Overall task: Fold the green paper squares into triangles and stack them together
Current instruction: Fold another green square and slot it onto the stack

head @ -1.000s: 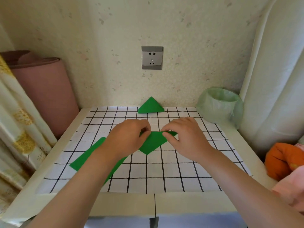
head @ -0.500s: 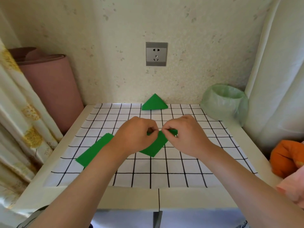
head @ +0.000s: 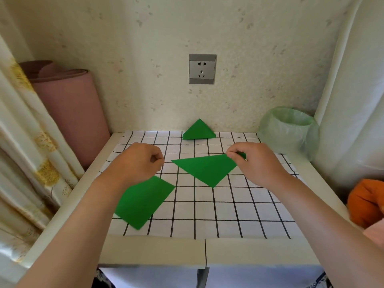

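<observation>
Right hand: the far right corner of the folded triangle (head: 205, 169) is pinched between thumb and fingertips of the right hand (head: 255, 163), a sliver of green showing past the knuckles.
Left hand: the left hand (head: 137, 163) is curled, thumb against forefinger, nothing held; it sits just off the triangle's left tip, not touching it.
Just changed: half a second back both hands were bunched together over the middle of the long edge. Now they have been drawn apart to the two ends, and the left has come off the paper.
Meaning: the crease looks to have been run out along its whole length, so this fold can be judged done.
Folded triangle: laid flat mid-sheet, long edge away from the person, point towards them.
Green square (head: 143, 202): left unfolded at the near left, partly hidden under the left forearm, well apart from the triangle.
Finished pile (head: 199, 132): seen at the back edge against the wall; how many pieces are in it cannot be told.
Next, as judged: the fresh triangle is to be carried back onto that pile, then the last square taken up.
Grid sheet (head: 207, 215): spread over the white table (head: 155, 250).
Around: a lined bin (head: 288, 132) at the back right, a pink roll (head: 70, 113) at the left.
</observation>
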Demonstrator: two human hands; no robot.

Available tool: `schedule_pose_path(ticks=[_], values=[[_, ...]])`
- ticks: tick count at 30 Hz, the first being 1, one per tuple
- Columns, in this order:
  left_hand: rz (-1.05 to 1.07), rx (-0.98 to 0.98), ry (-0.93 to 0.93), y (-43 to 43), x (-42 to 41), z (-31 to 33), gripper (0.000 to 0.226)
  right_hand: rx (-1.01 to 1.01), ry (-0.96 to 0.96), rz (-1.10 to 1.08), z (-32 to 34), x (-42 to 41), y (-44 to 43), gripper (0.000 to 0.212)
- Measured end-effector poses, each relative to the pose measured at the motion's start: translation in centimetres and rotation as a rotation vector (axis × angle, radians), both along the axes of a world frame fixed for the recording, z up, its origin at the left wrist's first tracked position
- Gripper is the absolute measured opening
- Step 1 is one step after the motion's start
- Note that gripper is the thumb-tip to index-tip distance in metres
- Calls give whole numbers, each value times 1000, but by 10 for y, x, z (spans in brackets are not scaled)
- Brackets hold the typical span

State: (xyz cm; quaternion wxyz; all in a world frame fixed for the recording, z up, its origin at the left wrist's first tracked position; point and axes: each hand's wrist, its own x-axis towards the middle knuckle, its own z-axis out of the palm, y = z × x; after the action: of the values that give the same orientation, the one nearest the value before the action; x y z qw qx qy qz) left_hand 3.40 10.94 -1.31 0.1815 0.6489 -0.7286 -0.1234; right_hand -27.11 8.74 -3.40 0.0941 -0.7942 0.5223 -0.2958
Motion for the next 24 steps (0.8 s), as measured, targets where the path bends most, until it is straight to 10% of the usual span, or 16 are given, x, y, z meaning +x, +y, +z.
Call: schedule_pose_path(ticks=[6,24], values=[[-74,-205,133,10,-25,1,19,122,0,118,-1,11,3,10],[-146,126,182,8,-46,-7,10,213,-234,95,1,17,6,13]])
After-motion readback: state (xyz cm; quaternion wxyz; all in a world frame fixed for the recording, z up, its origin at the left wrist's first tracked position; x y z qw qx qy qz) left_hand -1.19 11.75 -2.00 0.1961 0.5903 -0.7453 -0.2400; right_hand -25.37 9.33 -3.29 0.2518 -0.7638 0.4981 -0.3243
